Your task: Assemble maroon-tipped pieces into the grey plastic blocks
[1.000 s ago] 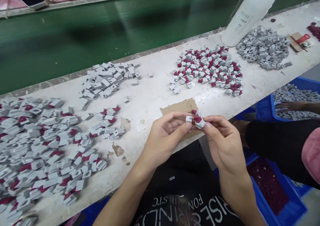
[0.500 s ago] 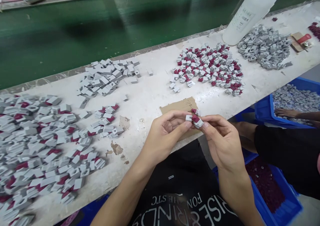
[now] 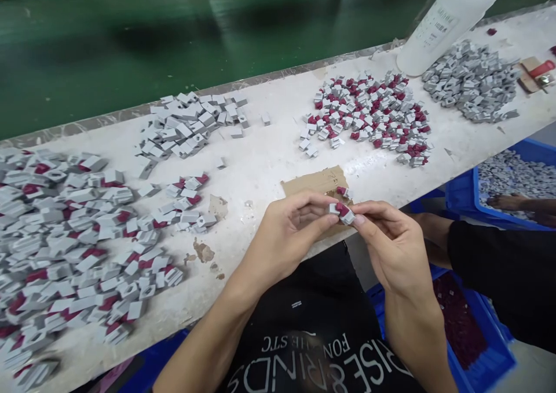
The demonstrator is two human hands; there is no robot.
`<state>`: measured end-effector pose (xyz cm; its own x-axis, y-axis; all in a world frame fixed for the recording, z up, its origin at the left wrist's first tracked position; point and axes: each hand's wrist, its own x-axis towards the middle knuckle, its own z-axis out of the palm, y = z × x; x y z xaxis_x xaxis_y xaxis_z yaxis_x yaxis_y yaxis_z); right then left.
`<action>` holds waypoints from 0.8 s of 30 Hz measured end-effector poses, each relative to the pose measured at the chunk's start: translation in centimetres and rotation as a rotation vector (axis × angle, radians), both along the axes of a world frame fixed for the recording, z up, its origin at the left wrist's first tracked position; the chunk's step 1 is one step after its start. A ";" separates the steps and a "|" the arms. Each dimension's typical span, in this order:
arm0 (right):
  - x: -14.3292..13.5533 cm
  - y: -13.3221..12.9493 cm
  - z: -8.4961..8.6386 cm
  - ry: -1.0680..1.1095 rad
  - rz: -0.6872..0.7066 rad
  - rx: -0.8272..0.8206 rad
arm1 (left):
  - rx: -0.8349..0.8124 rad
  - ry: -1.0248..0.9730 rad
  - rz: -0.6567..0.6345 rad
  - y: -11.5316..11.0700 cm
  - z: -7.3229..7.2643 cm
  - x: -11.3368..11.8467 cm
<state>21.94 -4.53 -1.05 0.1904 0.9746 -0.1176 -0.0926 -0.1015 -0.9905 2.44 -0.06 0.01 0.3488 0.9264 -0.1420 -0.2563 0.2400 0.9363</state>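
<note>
My left hand (image 3: pixel 291 230) pinches a small light grey plastic block (image 3: pixel 333 208) between thumb and fingers. In my right hand (image 3: pixel 391 239), closed at the fingertips, is a small maroon-and-grey plastic piece (image 3: pixel 346 214). The two parts meet over the near edge of the bench; whether they are locked together I cannot tell. Just beyond my fingertips, another maroon-and-grey piece (image 3: pixel 342 190) sits at a flat scrap of brown cardboard (image 3: pixel 310 182), partly covered by my hands.
Piles of grey-and-maroon pieces lie left (image 3: pixel 78 248) and back right (image 3: pixel 369 112). Plain grey blocks form a back-left heap (image 3: pixel 186 123) and a far-right heap (image 3: pixel 471 83) beside a white bottle (image 3: pixel 447 28). A co-worker's hand (image 3: pixel 508 202) reaches into a blue bin (image 3: pixel 475 190).
The grey block in my left hand and the maroon-and-grey piece in my right have come closer, now touching. The whole view has shifted slightly.
</note>
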 end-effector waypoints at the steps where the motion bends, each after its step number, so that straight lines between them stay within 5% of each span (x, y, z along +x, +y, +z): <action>1: 0.1 0.0 0.2 -0.023 0.015 0.008 | 0.006 0.005 -0.012 0.0 0.2 -0.1; 12: 0.6 1.6 1.3 -0.169 0.307 0.019 | 0.143 0.354 -0.154 0.0 1.1 -3.7; 14: 1.9 2.5 0.8 -0.353 0.203 0.015 | 0.251 0.573 -0.103 -0.2 0.8 -5.3; 18: 6.6 5.6 -1.0 -0.726 -0.310 0.032 | 0.485 1.150 0.171 -0.8 -0.8 -9.3; 24: 10.6 8.7 -3.9 -1.052 -0.374 0.012 | 0.442 1.590 0.331 -2.3 -1.7 -12.3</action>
